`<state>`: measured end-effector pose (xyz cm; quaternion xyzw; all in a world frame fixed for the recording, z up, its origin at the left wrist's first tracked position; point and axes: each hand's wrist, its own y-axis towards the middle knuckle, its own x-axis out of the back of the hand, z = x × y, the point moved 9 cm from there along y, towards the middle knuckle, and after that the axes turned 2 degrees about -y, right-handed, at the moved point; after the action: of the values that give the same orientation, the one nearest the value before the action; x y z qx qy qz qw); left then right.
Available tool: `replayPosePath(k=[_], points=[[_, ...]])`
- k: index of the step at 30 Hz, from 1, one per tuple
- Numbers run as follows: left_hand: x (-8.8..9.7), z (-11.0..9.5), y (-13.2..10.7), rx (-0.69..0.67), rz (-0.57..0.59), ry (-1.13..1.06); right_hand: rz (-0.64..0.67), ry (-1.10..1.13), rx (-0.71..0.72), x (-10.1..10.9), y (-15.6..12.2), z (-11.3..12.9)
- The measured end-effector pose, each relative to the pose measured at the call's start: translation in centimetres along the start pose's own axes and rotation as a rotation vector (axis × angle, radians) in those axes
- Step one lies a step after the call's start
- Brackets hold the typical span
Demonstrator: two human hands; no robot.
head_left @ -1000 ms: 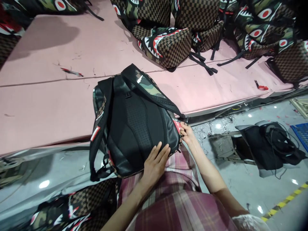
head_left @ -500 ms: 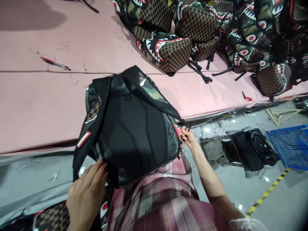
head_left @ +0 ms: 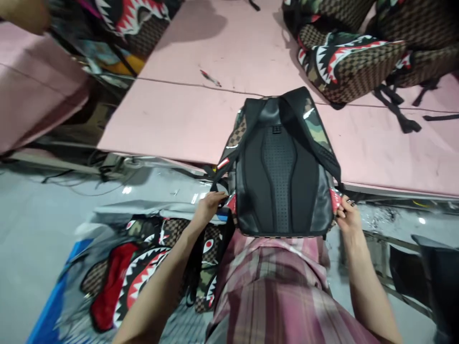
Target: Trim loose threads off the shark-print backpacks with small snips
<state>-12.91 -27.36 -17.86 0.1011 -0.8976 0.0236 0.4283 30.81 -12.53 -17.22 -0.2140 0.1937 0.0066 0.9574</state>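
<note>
A black backpack (head_left: 311,186) lies with its padded back panel and shoulder straps facing up, its top on the pink table and its lower edge against the plaid garment. At its lower left side, my left hand (head_left: 210,206) is closed near a red triangular tab (head_left: 232,203) and the strap end. My right hand (head_left: 348,215) pinches the opposite lower side beside another red tab (head_left: 334,199). Exactly what lies between the fingers of each hand is partly hidden. Brown check and camouflage print show along the backpack's sides.
More shark-mouth backpacks (head_left: 358,67) are heaped at the table's (head_left: 172,119) back right. A red pen (head_left: 211,78) lies on the table. To the lower left, a blue crate (head_left: 48,306) holds several bags. A dark stool-like object (head_left: 439,282) stands at the right.
My left hand has moved from the bottom corner out to the left side strap end. The backpack has turned straighter, and the view has swung left. My right hand keeps its hold.
</note>
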Motion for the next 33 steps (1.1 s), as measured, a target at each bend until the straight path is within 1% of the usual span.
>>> replayPosePath(k=[2,5,8,12,14,15,17,19,22,24,26,28,31,33], points=[[-1.0,0.8,0.2,0.01,-0.011,-0.007,-0.016,-0.009,0.01,0.3,0.2,-0.2],[-1.7,0.8,0.2,-0.003,-0.013,-0.027,-0.015,-0.022,0.023,0.1,0.0,-0.1],[-1.5,0.4,0.0,-0.044,0.014,-0.056,-0.001,-0.054,0.048,-0.3,-0.2,0.3],[-0.5,-0.2,-0.2,-0.082,0.037,-0.067,0.007,-0.085,0.055,-0.5,-0.3,0.4],[0.3,-1.2,-0.2,-0.129,0.023,-0.043,-0.009,-0.079,0.053,-0.4,-0.3,0.5],[0.7,-2.0,-0.2,-0.173,0.02,-0.013,-0.02,-0.072,0.049,-0.4,-0.4,0.5],[1.3,-4.4,0.2,-0.304,0.041,0.08,-0.046,-0.06,0.042,-0.4,-0.4,0.5],[1.6,-7.4,0.9,-0.47,0.112,0.189,-0.066,-0.057,0.04,-0.4,-0.6,0.7],[1.5,-11.6,2.1,-0.716,0.261,0.319,-0.057,-0.073,0.057,-0.8,-0.7,1.0],[0.8,-13.5,3.0,-0.808,0.368,0.402,-0.048,-0.088,0.073,-0.9,-0.8,1.1],[-0.3,-14.6,3.9,-0.835,0.448,0.471,-0.054,-0.094,0.083,-0.8,-1.0,1.2],[-1.6,-15.0,4.7,-0.82,0.517,0.529,-0.056,-0.101,0.087,-0.7,-1.1,1.1],[-3.2,-15.0,5.5,-0.752,0.622,0.57,-0.041,-0.121,0.089,-0.9,-1.1,1.1],[-3.5,-14.9,5.7,-0.724,0.67,0.551,-0.035,-0.13,0.096,-1.1,-1.2,1.2]])
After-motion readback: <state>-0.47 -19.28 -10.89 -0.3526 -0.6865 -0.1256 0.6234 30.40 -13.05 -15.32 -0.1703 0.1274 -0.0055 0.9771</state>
